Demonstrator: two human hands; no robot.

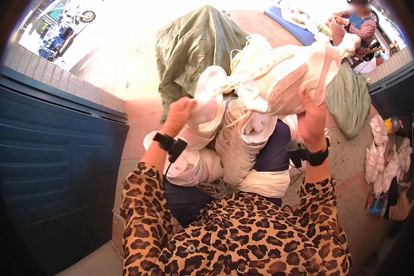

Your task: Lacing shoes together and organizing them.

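We see the perforated cream shoe upper [292,76] slanting up rightward, just up-left of the nearer right hand [313,122], closed on its edge, while the left hand [179,115] pinches a white upper [206,112].

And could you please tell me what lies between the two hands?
In the head view, pale shoe uppers and cream laces lie between the left hand and right hand.

A large green sack [193,50] blocks ahead; pale floor [119,69] leaves room leftward.
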